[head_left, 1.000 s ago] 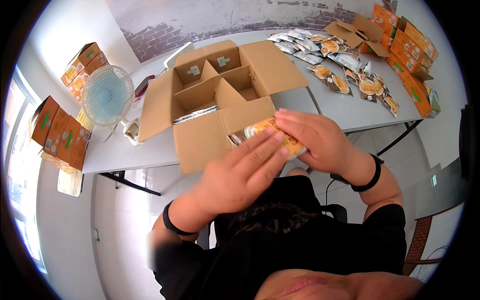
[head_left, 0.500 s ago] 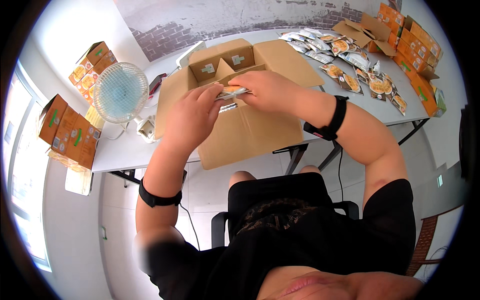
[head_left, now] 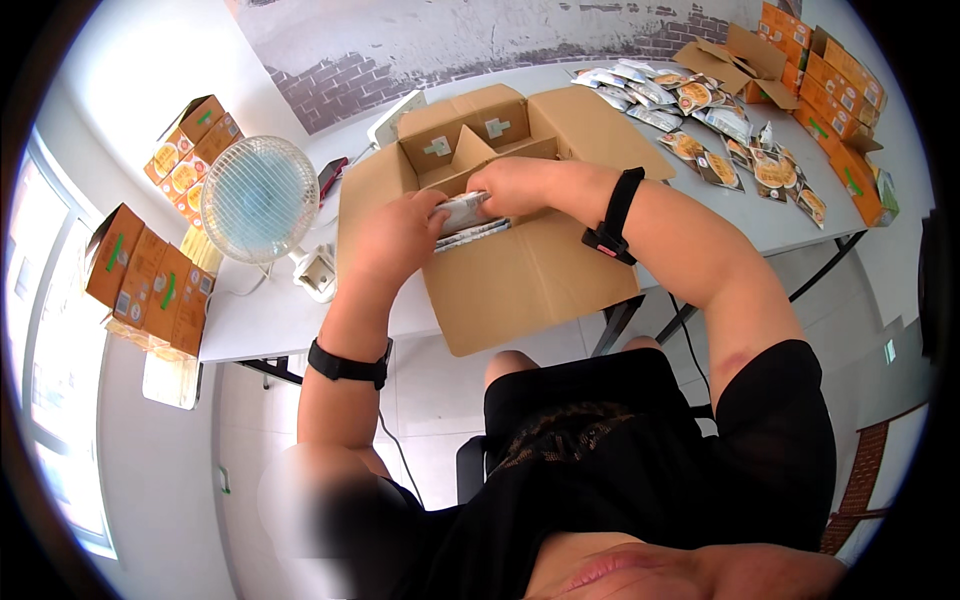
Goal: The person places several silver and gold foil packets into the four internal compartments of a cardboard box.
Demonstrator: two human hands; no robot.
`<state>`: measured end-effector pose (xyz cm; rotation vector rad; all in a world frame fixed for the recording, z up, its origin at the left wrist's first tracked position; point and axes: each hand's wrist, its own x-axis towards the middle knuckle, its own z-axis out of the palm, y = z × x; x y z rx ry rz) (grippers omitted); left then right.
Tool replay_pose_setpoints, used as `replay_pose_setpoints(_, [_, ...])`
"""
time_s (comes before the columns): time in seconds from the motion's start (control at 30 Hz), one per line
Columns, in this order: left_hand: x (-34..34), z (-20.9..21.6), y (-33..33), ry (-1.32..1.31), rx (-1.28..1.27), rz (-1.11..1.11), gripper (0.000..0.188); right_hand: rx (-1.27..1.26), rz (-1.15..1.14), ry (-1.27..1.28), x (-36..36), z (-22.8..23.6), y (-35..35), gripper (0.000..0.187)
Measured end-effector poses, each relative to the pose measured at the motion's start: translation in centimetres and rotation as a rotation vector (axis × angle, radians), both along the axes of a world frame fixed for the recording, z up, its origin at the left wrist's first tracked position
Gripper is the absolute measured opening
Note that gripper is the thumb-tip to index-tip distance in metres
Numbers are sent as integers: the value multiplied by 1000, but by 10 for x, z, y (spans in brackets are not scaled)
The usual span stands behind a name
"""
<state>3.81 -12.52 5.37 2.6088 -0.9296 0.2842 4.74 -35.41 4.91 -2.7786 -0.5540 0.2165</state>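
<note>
Together, my left hand (head_left: 395, 235) and right hand (head_left: 515, 185) grasp one silver pouch (head_left: 462, 210) over the open cardboard box (head_left: 520, 270) beneath them.

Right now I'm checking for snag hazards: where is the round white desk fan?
In the head view, the round white desk fan stands on the grey table at the person's left, beside the open cardboard box and just outside the left hand.

White table (head_left: 300, 310) bears box (head_left: 520, 270), fan (head_left: 258, 198), pouches (head_left: 720, 130).
</note>
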Motion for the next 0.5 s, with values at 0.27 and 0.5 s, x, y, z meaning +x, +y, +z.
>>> replay_pose_setpoints(0.27, [13,-10,3,101,73,-49,34,-73,21,181,16,-8,5,44])
replay_pose_setpoints(0.5, [19,-18,5,131,140,-251,90,10,-45,369,20,-9,1,46])
